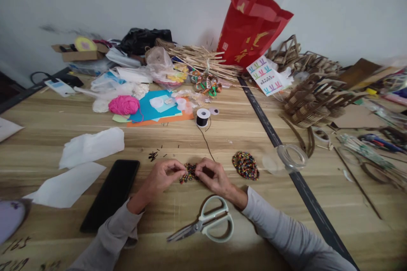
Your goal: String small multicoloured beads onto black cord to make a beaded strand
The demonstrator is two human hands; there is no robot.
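My left hand [163, 174] is closed in a pinch at the left side of a small pile of multicoloured beads [190, 172]. Whatever lies between its fingertips is too small to make out. On the pile's right side, my right hand [213, 175] also pinches, thumb against forefinger. A thin black cord [206, 140] runs from a white spool [202, 117] down to the right hand and passes out of sight there; what those fingertips hold is hidden. Scissors with pale green handles [216, 220] lie just below the hands. A coiled string of beads [246, 165] rests to the right.
Short black pieces [153, 155] lie left of the beads. A black phone [110, 194] and white paper [92, 147] are farther left. Pink yarn [124, 105], a red bag [251, 29] and woven baskets [313, 101] stand behind. Clear tape [291, 157] lies at right.
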